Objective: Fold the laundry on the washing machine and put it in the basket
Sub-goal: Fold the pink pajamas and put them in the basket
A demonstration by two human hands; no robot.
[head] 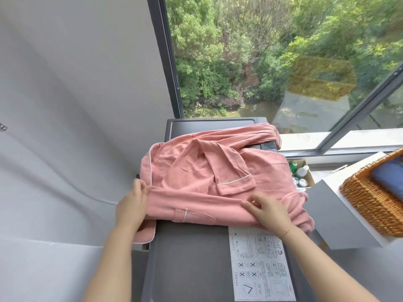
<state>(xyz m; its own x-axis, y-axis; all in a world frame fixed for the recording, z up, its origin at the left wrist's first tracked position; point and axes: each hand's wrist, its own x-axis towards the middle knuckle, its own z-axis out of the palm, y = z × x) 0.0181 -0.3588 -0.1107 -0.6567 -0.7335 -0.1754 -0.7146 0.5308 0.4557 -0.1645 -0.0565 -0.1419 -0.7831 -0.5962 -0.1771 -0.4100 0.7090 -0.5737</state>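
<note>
A pink pyjama top (196, 171) with white piping lies spread over the dark grey washing machine (187, 258); one sleeve is folded across its middle and another reaches toward the window. My left hand (134, 201) pinches the folded edge of the top at its left side. My right hand (269, 209) grips the same fold further right, fingers curled into the cloth. A wicker basket (368, 205) stands at the right on a white box, with a folded blue garment (390, 177) inside.
A white instruction sticker (261, 264) covers the machine's lid at the near right. A cardboard box with bottles (302, 173) sits on the floor between machine and basket. A grey wall runs along the left; a large window stands behind the machine.
</note>
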